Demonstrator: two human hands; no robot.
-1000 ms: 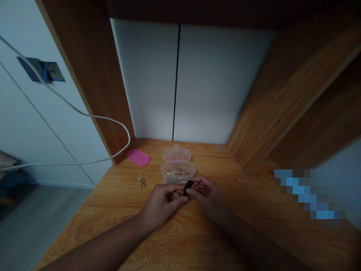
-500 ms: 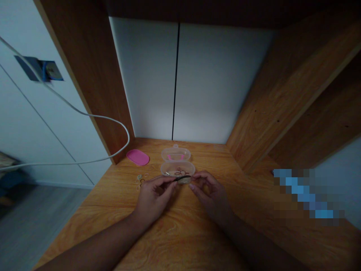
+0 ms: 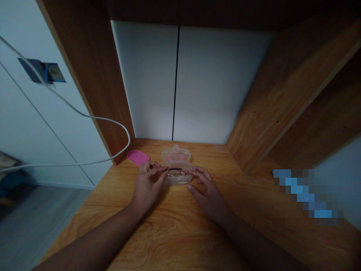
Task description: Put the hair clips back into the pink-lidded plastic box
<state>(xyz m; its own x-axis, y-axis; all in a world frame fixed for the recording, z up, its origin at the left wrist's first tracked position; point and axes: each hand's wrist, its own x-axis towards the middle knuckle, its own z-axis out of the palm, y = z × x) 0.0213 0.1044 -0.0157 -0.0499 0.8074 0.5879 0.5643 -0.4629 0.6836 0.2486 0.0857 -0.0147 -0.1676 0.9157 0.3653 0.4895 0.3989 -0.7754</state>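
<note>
Left hand (image 3: 146, 184): I see it pinching a dark hair band (image 3: 175, 169) by its left end.
Band axis: left to right, over the clear box (image 3: 177, 180) on the bench (image 3: 180, 229).
Right hand (image 3: 204, 190): fingers spread, empty, touching the box's right rim.
Nearer hand: left.

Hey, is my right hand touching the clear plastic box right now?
Touching. The head view shows the right hand with its fingertips against the right rim of the clear plastic box.
</note>
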